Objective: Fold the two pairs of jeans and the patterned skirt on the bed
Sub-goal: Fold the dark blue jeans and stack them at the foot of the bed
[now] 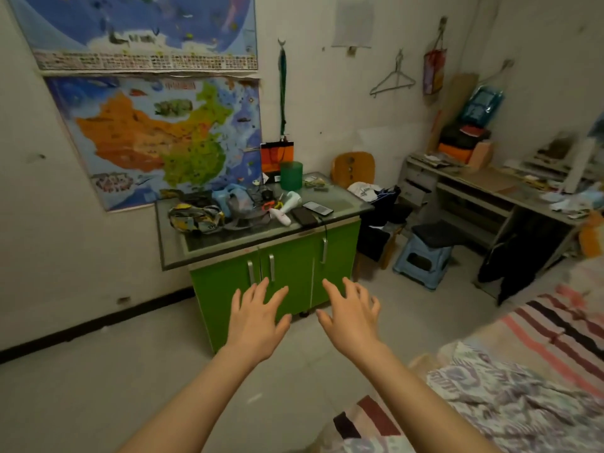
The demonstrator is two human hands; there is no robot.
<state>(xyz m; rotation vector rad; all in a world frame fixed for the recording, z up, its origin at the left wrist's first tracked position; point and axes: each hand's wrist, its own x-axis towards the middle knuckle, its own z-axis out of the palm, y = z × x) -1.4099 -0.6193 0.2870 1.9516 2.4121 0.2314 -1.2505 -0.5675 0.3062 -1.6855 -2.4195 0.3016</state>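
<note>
A: Where do the hands stand?

B: Both are stretched out in front, over the floor, fingers spread and holding nothing. The left hand [256,317] and right hand [351,313] hover level with each other before the green cabinet [277,282], touching neither it nor any cloth. My guess is that they are raised in readiness, the folding not yet begun.

A: And the clothes?

B: A patterned skirt [510,397], pale with purple and grey figures, lies rumpled at the near corner of the bed [555,325], on its striped sheet, well to the right of the hands. I see no jeans; they may lie out of view.

A: Anything readable?

B: Two maps [170,135] hang on the wall with printed titles, but the lettering is too blurred to read. The cabinet's glass bench top [343,199] carries a phone [318,208] and a hair dryer [292,201]; no brand shows.
</note>
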